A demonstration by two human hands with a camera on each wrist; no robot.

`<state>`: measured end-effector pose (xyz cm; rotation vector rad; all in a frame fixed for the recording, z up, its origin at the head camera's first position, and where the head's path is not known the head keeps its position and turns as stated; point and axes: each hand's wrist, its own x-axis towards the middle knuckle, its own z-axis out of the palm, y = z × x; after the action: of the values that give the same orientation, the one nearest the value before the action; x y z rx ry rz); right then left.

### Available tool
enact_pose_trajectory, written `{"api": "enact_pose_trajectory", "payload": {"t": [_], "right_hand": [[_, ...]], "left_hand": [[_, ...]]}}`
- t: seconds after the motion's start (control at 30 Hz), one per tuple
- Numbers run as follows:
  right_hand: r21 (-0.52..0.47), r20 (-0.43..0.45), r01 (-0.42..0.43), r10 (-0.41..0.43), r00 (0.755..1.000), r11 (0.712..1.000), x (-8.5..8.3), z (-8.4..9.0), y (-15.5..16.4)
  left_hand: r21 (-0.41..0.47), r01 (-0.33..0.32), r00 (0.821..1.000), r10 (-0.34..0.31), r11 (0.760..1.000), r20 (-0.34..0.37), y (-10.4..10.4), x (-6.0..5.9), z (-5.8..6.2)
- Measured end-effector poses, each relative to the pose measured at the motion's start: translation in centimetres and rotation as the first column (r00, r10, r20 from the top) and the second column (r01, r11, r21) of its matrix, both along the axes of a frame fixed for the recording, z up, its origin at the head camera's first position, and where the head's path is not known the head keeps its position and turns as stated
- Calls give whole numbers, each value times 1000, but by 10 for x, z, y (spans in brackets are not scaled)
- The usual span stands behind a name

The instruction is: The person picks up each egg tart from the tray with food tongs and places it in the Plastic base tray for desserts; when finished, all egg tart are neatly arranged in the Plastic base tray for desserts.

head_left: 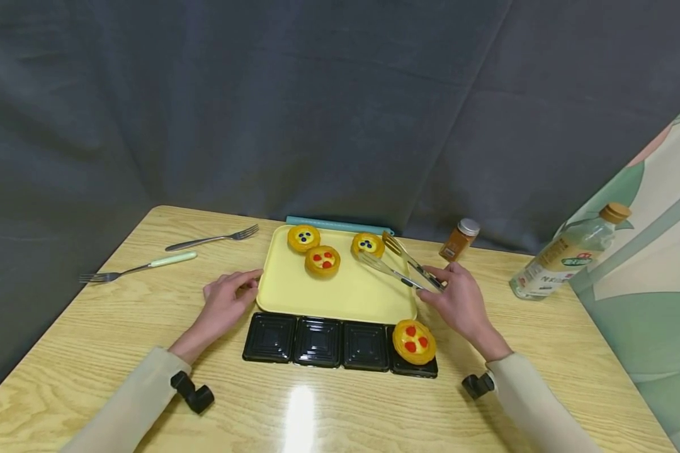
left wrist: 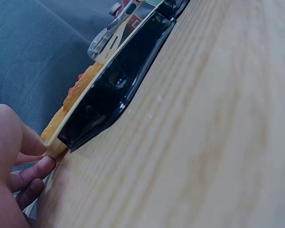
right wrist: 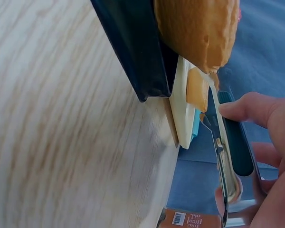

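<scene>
My right hand grips a pair of metal tongs by the dark handle pads. Their spread tips are at a blueberry-topped egg tart, one on its right and one at its front, over the right part of a yellow tray. At the tray's left rim, my left hand pinches the edge, thumb above and fingers below in the left wrist view. Another blueberry tart and a strawberry-topped tart lie on the tray's left half. One more strawberry tart sits in the rightmost black compartment.
A row of black plastic compartments lies along the tray's front edge. Behind it is a blue stick-like object. Two forks are at the left. A spice jar and a tall bottle stand at the right.
</scene>
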<state>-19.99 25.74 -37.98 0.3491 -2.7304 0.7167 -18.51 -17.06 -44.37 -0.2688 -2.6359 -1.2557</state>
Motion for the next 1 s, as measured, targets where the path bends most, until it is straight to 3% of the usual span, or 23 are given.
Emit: {"api": "enact_pose_trajectory", "payload": {"t": [0.47,1.0], "right_hand": [[1,-12,-6,6,1000,1000,-6,-2,-4],[-26,-45,-14,13,999,1000,6,-2,-1]], "left_hand": [[-11,1,1000,-1,1000,2,0,0,1],[-4,1,1000,-1,1000,2,0,1,0]]}}
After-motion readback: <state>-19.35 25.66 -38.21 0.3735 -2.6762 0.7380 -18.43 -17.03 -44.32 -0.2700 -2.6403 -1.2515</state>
